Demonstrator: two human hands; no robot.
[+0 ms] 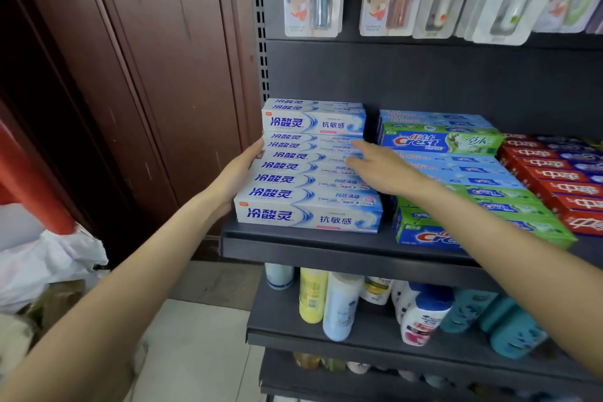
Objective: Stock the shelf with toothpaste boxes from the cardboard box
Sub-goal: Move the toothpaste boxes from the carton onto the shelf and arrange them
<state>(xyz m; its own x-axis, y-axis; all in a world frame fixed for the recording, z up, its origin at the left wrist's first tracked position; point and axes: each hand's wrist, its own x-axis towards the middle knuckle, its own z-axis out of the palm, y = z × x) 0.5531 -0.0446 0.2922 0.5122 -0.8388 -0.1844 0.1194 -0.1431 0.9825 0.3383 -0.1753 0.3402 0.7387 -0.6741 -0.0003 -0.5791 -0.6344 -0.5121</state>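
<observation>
The white-and-blue toothpaste boxes point(306, 173) lie in a stack on the dark shelf point(293, 243). The left hand point(238, 173) presses flat on the stack's left end. The right hand point(381, 166) lies on top, fingers straight, beside the Crest boxes point(456, 173).

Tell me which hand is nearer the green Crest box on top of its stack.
Right. The right hand lies just left of the green Crest box; the left hand is beyond the white toothpaste boxes.

White-and-blue toothpaste boxes point(308, 196); green-and-blue Crest boxes point(447, 142); red boxes point(554, 179); dark grey shelf point(293, 243); yellow bottle point(312, 295); reddish-brown wall panels point(146, 75).
</observation>
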